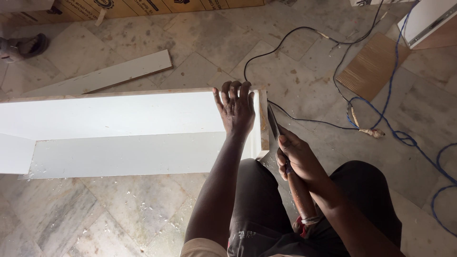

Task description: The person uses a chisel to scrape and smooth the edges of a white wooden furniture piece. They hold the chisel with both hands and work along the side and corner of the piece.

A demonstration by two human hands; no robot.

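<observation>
Showing the left hand (235,108) spread flat, gripping nothing, on a white box-like panel assembly (119,116) lying on the floor; right hand (296,159) clenched around a chisel-like tool (275,124) — blade tip near the panel's end edge, contact unclear.

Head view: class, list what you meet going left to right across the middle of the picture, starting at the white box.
White box → left hand → chisel → right hand → blue cable.
</observation>
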